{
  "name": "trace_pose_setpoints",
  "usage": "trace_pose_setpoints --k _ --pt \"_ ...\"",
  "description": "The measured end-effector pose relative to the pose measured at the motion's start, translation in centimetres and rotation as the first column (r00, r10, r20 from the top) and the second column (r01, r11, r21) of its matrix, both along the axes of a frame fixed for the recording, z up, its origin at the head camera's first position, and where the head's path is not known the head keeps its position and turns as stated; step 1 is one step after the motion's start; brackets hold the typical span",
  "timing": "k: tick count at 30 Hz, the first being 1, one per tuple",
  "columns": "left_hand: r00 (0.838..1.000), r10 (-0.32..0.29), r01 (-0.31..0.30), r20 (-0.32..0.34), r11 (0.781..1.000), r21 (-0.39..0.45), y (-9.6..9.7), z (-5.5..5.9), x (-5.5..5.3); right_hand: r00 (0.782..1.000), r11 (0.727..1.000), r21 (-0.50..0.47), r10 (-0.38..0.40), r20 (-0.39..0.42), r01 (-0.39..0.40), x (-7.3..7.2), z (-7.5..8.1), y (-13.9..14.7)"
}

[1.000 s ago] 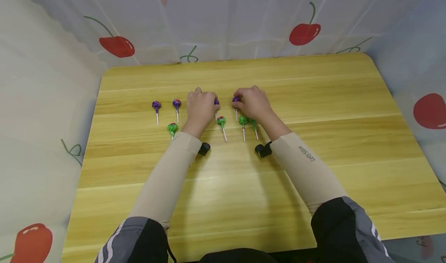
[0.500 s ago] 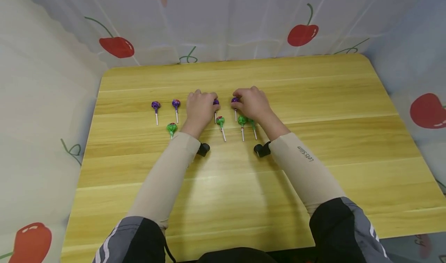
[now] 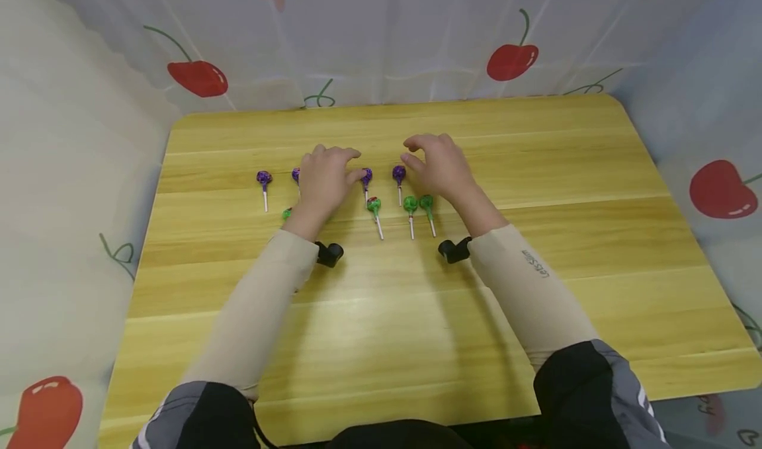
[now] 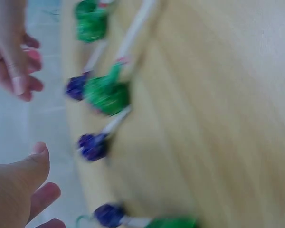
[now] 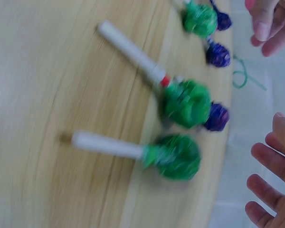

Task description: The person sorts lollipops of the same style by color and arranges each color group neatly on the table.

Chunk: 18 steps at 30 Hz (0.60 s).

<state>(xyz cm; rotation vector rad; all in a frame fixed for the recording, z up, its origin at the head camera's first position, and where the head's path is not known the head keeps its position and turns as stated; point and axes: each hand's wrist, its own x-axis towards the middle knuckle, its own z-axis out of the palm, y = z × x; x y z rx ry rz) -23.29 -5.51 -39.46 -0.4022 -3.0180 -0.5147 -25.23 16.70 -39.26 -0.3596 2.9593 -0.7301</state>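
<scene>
- The left hand (image 3: 326, 179) has thumb and fingers parted, holding nothing; a round purple-wrapped lollipop (image 3: 366, 175) with a white stick lies on the yellow wooden table (image 3: 381, 369), just right of its thumb tip.
- The right hand (image 3: 439, 164), also parted and holding nothing, is the nearer one to a second purple-wrapped lollipop (image 3: 399, 172), just bodyward of its thumb tip.
- Both lollipops' long axes run near-far, heads away, sticks pointing toward the person.

The head view looks down over the table (image 3: 387, 343). The 2 nearer wrist views face across it, sharing 2 green lollipops (image 4: 107, 97).
</scene>
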Motion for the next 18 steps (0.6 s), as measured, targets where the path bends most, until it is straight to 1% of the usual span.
trace_pose_setpoints --k 3,5,7,9,11,14,16,18 --pt "1.0 0.019 -0.02 0.011 0.996 0.082 -1.9 1.3 0.9 0.999 0.999 -0.011 0.038 -0.026 -0.038 0.5 0.5 -0.9" --pt "0.999 0.035 -0.039 0.032 0.991 0.125 -3.3 2.1 1.6 0.996 0.997 -0.012 0.076 -0.048 -0.076 1.0 0.9 -1.9" --pt "0.998 0.051 -0.057 0.043 0.987 0.149 -4.8 2.6 2.3 0.99 0.993 -0.005 0.12 -0.077 -0.12 1.6 1.2 -3.0" --pt "0.997 0.057 -0.062 0.043 0.988 0.139 -6.2 2.8 3.0 0.978 0.985 0.023 0.173 -0.114 -0.171 2.2 1.2 -4.4" --pt "0.998 0.046 -0.049 0.03 0.994 0.103 -7.3 2.5 3.5 0.967 0.975 0.051 0.219 -0.127 -0.214 2.9 1.1 -5.7" --pt "0.999 0.026 -0.028 0.033 0.999 0.034 -8.2 1.6 4.2 0.954 0.958 0.111 0.277 -0.117 -0.265 3.9 0.4 -7.6" --pt "0.998 0.026 -0.026 0.049 1.0 -0.003 -8.3 0.8 4.6 0.953 0.95 0.143 0.291 -0.089 -0.277 4.3 -0.2 -8.6" --pt "0.997 0.037 -0.036 0.074 0.999 -0.024 -8.2 0.0 4.9 0.954 0.945 0.183 0.289 -0.077 -0.272 4.5 -0.9 -9.4"
